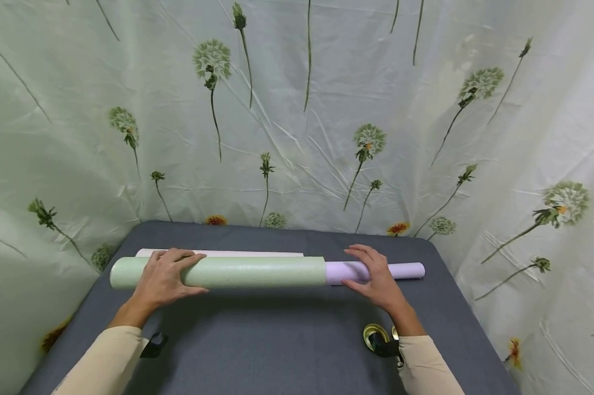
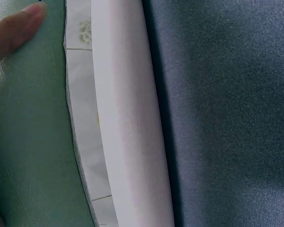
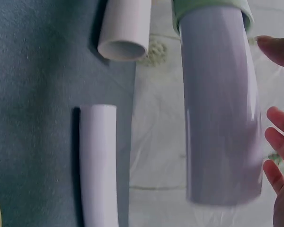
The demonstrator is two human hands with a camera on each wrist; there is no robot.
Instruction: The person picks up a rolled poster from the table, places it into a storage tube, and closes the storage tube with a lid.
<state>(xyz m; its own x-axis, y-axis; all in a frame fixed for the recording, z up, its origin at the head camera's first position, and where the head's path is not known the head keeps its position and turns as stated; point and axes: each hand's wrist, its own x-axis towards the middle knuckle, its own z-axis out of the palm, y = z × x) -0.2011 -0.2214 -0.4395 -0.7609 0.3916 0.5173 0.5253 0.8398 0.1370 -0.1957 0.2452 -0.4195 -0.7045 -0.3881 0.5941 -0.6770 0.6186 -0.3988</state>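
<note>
My left hand (image 1: 164, 277) grips a large pale green roll (image 1: 262, 271) near its left part, thumb below and fingers over the top. The roll is held above the table. From its right end sticks a lilac roll (image 1: 340, 272), partly inside the green one. My right hand (image 1: 374, 274) is curved around the lilac roll's end in the head view. In the right wrist view the fingertips (image 3: 274, 135) stand just off the side of the lilac roll (image 3: 220, 109), spread apart. The palm of my left hand is hidden.
On the grey table (image 1: 277, 340) lie a whitish hollow roll (image 2: 132, 118) behind the green one and a thinner lilac roll (image 3: 99, 165) to the right. Gold-rimmed round items (image 1: 374, 336) lie by my right wrist. A dandelion-print curtain (image 1: 297, 137) hangs behind.
</note>
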